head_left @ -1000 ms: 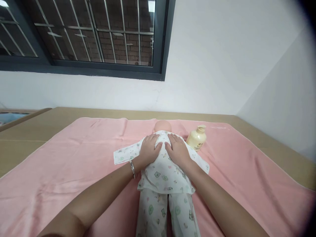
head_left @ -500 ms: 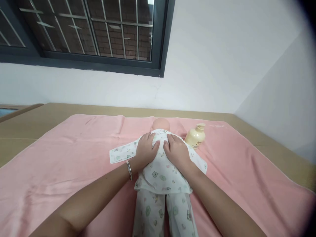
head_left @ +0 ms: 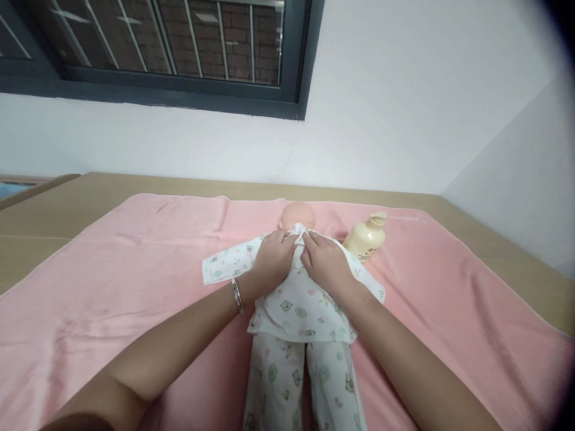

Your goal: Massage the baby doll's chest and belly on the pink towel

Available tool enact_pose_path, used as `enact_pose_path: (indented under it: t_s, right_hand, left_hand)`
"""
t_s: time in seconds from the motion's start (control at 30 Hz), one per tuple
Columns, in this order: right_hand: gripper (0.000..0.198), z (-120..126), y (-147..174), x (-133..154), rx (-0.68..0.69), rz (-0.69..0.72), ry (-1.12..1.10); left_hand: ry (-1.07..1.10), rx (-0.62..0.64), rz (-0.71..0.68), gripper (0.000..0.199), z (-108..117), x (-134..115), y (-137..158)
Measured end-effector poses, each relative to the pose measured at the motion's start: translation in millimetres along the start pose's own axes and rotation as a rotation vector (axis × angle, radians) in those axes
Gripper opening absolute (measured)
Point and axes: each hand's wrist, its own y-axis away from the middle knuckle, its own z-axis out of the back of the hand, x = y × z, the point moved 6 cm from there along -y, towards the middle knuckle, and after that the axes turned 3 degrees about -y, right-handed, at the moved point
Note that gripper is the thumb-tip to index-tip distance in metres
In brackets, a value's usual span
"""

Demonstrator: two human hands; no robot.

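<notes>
A baby doll [head_left: 297, 214] lies on a pink blanket, its head at the far end. It wears a white printed shirt [head_left: 300, 305] and matching printed trousers [head_left: 276, 377]. My left hand [head_left: 275, 256], with a silver bangle on the wrist, pinches the shirt's cloth near the neck. Close beside it, my right hand [head_left: 327, 263] is closed on the same upper part of the shirt. Between the fingertips the fabric is bunched up. The shirt's left-side sleeve lies stretched out flat; the other is partly behind my right forearm.
A cream pump bottle [head_left: 366, 237] leans tilted on the blanket, right of the doll's head. The pink blanket [head_left: 135, 263] covers a tan surface [head_left: 179, 184] that meets a white wall. Above is a dark-framed window [head_left: 188, 99] with metal bars.
Both hands have gone from lying flat on the shirt to pinching it near the neck, and the cloth there is now gathered. The view has tilted slightly downward.
</notes>
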Motion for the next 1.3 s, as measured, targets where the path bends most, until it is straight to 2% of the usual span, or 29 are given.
enact_pose_path:
  t_s: [0.2, 0.4, 0.53, 0.7, 0.8, 0.9, 1.0, 1.17, 1.3]
  right_hand:
    - [0.036, 4.3, 5.0, -2.3, -0.019, -0.138, -0.033]
    - [0.048, -5.8, -2.7, -9.4, 0.067, -0.057, -0.103]
    - [0.041, -0.6, 1.4, -4.5, -0.06, -0.016, -0.11]
    - [0.031, 3.8, 13.4, -6.3, -0.216, -0.137, -0.144]
    - [0.035, 1.7, 11.2, -10.8, -0.178, -0.189, -0.173]
    - [0.043, -1.8, 3.4, -9.8, -0.095, -0.098, -0.205]
    - [0.045, -4.1, -0.6, -9.0, -0.074, -0.008, -0.212]
    - [0.039, -2.7, 4.8, -6.2, -0.181, 0.054, -0.219]
    - [0.031, 2.4, 13.0, -7.1, -0.291, -0.069, -0.201]
  left_hand:
    - [0.025, -0.099, 0.026, 0.025, -0.5, 2.2, 4.9]
    - [0.037, -0.029, 0.024, 0.033, -5.5, 6.5, -0.7]
    - [-0.007, -0.059, -0.001, 0.029, -0.3, -0.5, 2.7]
    - [0.016, -0.146, 0.04, 0.025, 5.1, 1.1, 7.5]
    - [0.076, -0.114, 0.059, 0.026, 1.1, 8.1, 5.0]
    - [0.104, -0.057, 0.056, 0.032, -2.8, 12.6, 1.8]
    - [0.11, -0.076, 0.041, 0.032, -0.4, 11.5, 2.3]
    - [0.035, -0.168, 0.036, 0.025, 6.2, 5.8, 9.1]
    - [-0.066, -0.233, 0.073, 0.023, 8.5, 6.2, 13.6]
